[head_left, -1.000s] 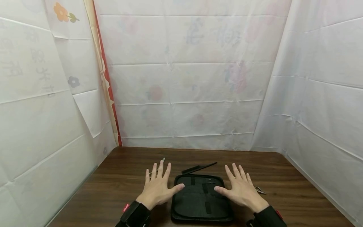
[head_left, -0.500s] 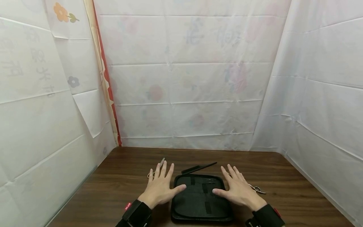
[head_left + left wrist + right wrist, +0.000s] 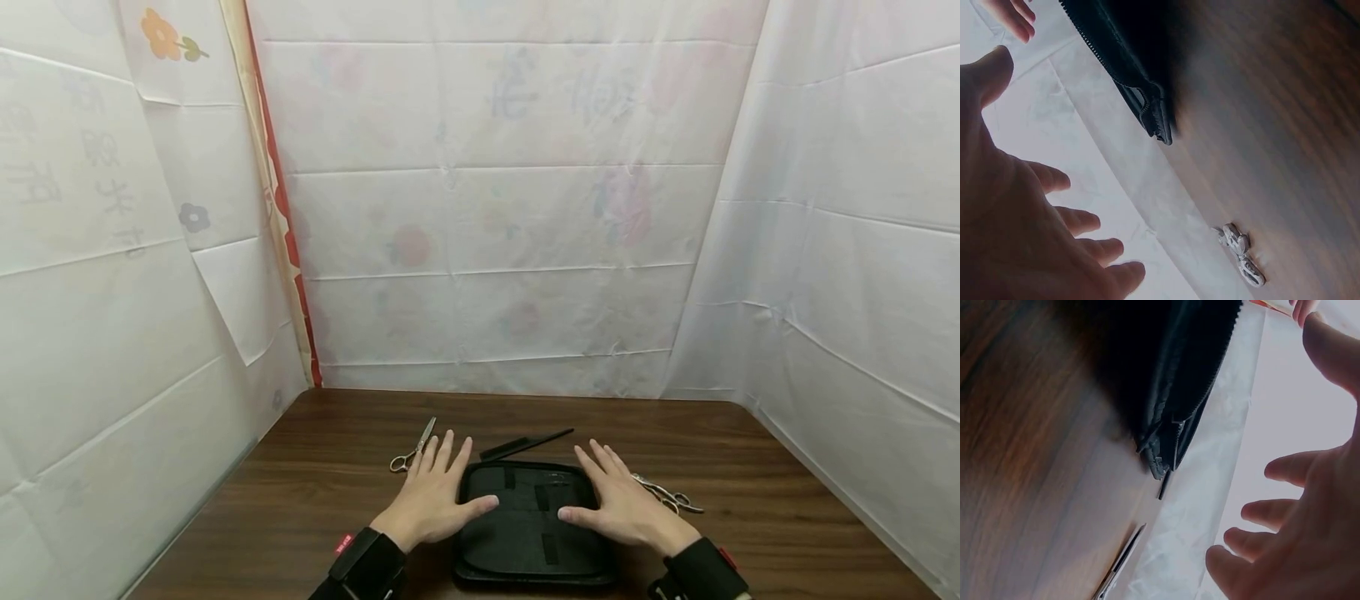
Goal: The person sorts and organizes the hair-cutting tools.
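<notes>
A black zippered case [image 3: 517, 550] lies flat on the table, with dark elastic loops across its face; its zipper edge shows in both wrist views. Over its left side hovers my left hand [image 3: 431, 504], fingers spread and holding nothing. My right hand [image 3: 626, 508] is likewise spread and bare above the case's right side. Beyond the left fingertips lies a pair of scissors [image 3: 412, 450], also seen in the left wrist view as scissors [image 3: 1239, 255]. A second pair of scissors [image 3: 678, 500] is partly hidden behind the right hand. Behind the case rests a black comb [image 3: 517, 446].
The brown wooden table [image 3: 315, 475] extends to both sides of the case. White printed sheeting [image 3: 487, 217] hangs behind it and along the left and right. A red-edged strip [image 3: 288, 233] runs down the back left corner.
Both hands have drifted inward toward each other over the case, fingers still spread. More of each pair of scissors is uncovered. The case and comb stay put.
</notes>
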Demonstrator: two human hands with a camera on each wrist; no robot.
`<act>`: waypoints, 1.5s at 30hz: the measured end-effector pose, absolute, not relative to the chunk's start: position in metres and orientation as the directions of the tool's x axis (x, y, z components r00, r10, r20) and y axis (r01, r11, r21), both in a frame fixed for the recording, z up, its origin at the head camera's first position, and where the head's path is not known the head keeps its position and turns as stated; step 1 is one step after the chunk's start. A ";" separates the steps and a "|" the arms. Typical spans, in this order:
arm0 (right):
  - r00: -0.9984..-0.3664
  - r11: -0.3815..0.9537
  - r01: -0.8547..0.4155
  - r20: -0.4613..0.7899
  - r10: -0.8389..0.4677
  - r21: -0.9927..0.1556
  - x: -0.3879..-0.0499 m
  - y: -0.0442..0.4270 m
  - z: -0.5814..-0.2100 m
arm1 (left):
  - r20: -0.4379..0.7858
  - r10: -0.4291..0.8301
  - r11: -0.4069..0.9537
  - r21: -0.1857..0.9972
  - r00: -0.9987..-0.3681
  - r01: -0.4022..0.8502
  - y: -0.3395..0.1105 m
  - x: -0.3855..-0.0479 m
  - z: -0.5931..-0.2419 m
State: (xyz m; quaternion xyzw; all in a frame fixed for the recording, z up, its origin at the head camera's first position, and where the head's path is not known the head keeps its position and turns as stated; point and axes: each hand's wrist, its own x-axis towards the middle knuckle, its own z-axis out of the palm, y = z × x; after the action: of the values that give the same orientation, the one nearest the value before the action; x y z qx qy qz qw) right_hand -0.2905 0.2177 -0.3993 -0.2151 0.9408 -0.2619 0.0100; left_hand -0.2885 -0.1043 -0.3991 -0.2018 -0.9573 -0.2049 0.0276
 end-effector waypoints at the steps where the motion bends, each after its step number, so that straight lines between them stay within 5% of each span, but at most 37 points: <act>1: -0.905 0.766 -0.402 0.090 -0.416 -0.501 -0.291 0.217 -0.400 | 0.129 0.384 0.830 0.386 -0.914 0.403 -0.104 -0.289 -0.399; 18: -0.857 0.723 -0.433 -0.002 -0.515 -0.539 -0.295 0.215 -0.411 | -0.014 0.475 0.776 0.479 -0.880 0.411 -0.096 -0.296 -0.407; 36: -0.838 0.744 -0.444 -0.064 -0.542 -0.500 -0.295 0.212 -0.416 | -0.099 0.516 0.802 0.407 -0.851 0.438 -0.091 -0.303 -0.414; 45: -0.836 0.771 -0.439 -0.106 -0.539 -0.461 -0.297 0.211 -0.417 | -0.097 0.533 0.794 0.398 -0.840 0.458 -0.099 -0.343 -0.466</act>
State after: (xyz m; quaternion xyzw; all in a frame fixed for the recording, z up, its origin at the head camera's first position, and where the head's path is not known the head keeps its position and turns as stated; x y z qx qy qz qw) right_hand -0.2975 0.2109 -0.4168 -0.2618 0.9338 -0.2142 0.1167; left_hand -0.3433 -0.0993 -0.4662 -0.2633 -0.9417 -0.1829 -0.1025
